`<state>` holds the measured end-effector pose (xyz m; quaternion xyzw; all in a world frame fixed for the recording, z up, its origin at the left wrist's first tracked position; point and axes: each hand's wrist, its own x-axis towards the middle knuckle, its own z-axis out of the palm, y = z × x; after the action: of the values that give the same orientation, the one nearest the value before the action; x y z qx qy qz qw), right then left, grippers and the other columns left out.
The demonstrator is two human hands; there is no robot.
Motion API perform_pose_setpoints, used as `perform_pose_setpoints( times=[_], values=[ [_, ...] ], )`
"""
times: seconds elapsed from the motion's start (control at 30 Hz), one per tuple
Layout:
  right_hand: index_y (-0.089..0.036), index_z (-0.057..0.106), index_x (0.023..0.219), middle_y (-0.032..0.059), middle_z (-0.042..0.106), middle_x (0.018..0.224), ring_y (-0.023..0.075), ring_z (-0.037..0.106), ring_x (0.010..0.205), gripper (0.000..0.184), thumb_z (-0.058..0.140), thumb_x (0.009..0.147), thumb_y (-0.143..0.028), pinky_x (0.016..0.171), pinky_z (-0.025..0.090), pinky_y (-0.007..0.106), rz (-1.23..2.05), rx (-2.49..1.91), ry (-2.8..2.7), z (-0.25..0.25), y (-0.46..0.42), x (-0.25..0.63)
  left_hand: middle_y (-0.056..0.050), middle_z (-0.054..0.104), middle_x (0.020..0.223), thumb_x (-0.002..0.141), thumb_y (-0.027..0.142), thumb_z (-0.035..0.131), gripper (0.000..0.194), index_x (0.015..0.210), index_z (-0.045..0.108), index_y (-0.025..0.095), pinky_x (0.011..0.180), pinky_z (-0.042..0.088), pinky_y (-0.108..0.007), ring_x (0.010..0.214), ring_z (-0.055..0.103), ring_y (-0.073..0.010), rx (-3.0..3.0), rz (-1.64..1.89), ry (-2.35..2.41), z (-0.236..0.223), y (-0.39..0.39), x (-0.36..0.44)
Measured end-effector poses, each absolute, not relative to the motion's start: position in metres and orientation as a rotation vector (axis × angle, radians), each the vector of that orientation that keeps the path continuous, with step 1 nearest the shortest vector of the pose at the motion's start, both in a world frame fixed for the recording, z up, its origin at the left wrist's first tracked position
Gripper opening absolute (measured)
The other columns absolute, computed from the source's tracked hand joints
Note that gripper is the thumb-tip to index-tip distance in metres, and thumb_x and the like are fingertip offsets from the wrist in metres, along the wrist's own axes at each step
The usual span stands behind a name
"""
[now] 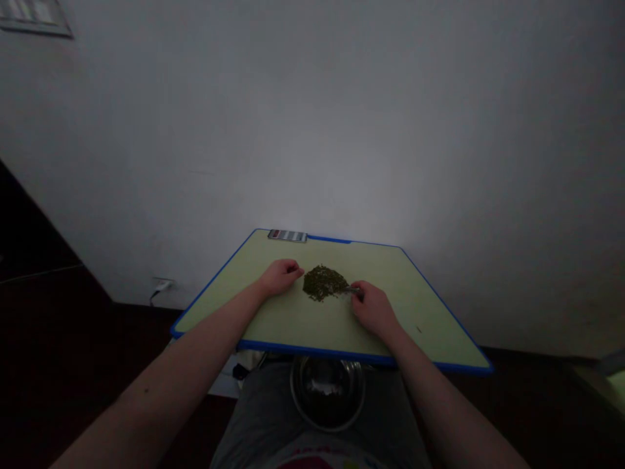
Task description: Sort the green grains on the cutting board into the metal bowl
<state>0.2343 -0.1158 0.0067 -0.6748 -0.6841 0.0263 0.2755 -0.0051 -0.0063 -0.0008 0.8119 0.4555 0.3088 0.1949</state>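
Note:
A loose pile of small dark green-brown bits [323, 283], perhaps dried leaves or seeds, lies spread on the pale yellow-green tabletop [293, 324]. Just left of the pile, my left hand [280, 276] rests low with thumb and fingers drawn together; whether anything is pinched there is too small to see. My right hand [373, 307] grips a short silvery metal utensil [351, 290] at the pile's right edge. The utensil points left into the bits, and its head cannot be made out. A shiny metal bowl [328, 423] sits on my lap, below the table's front edge.
Near the far left corner of the blue-edged table lies a phone [288, 236] with its screen lit. A tiny dark bit [418, 329] is on the right of the tabletop. A white wall [342, 130] rises behind, with a plugged-in charger [163, 285] low on the left.

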Motion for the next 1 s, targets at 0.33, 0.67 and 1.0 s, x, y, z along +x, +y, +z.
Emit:
perform_pose_setpoints(
  times=[0.33,0.67,1.0],
  values=[
    [-0.018,0.061,0.097,0.0048,0.065,0.088,0.0144,0.057,0.077,0.025,0.049,0.075,-0.017,0.073,0.038,0.024,0.088,-1.817,-1.849,0.0076,-0.1159,0.2334,0.002,0.047,0.054,0.075,0.045,0.045,0.033,0.062,0.055,0.016,0.053,0.030,-0.024,0.054,0.042,-0.0100,2.285,0.880,1.265,-0.0029,-0.0044,-0.0052],
    [-0.017,0.061,0.097,0.0047,0.065,0.086,0.0149,0.057,0.074,0.025,0.048,0.076,-0.018,0.070,0.039,0.024,0.128,-1.819,-1.866,0.0112,-0.1177,0.2300,0.002,0.048,0.055,0.075,0.044,0.045,0.033,0.063,0.056,0.016,0.053,0.030,-0.024,0.055,0.042,-0.0105,2.290,0.872,1.281,-0.0007,-0.0064,-0.0041],
    [-0.016,0.059,0.104,0.0072,0.063,0.100,0.0168,0.057,0.088,0.030,0.047,0.076,-0.015,0.082,0.040,0.027,0.150,-1.738,-1.964,0.0103,-0.1112,0.2272,0.002,0.048,0.055,0.076,0.045,0.044,0.034,0.063,0.055,0.016,0.053,0.029,-0.024,0.055,0.042,-0.0104,2.317,0.863,1.248,-0.0020,-0.0047,-0.0049]
  ],
)
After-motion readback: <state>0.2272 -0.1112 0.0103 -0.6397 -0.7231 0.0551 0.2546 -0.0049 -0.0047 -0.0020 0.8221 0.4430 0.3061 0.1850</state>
